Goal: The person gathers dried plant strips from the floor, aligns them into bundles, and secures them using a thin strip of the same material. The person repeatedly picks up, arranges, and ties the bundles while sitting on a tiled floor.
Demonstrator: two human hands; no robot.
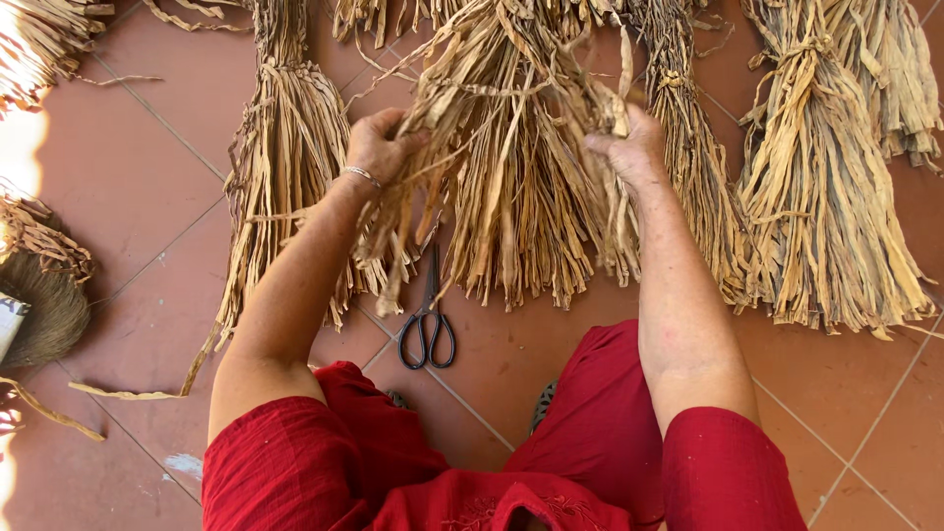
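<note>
Two hands held one bundle of dried leaf strips point(511, 187) above the tiled floor point(147, 177), near the middle of the view. The left hand point(379, 147) was closed around the bundle's left side, fingers curled into the strips, a thin bracelet point(362, 175) at the wrist. The right hand point(629, 143) gripped the bundle's upper right part, its fingers clenched on a knot of twisted strips; how many strands it pinched could not be told, since the strips hid the fingertips. The loose ends of the bundle hung down toward the person's lap and fanned out.

Black scissors point(430, 329) lay on the floor just below the hanging ends, handles toward the person and blades partly hidden behind the strips. A tied bundle point(285, 167) lay on the floor to the left of the held one, just beside the left forearm. Another narrow bundle point(693, 167) lay just to the right of the right hand, and a broader tied bundle point(821, 197) lay further toward the right edge of the floor. A round brush-like clump of fibre point(44, 305) sat at the left edge. The person wore red clothing point(590, 433), knees spread at the near edge.
</note>
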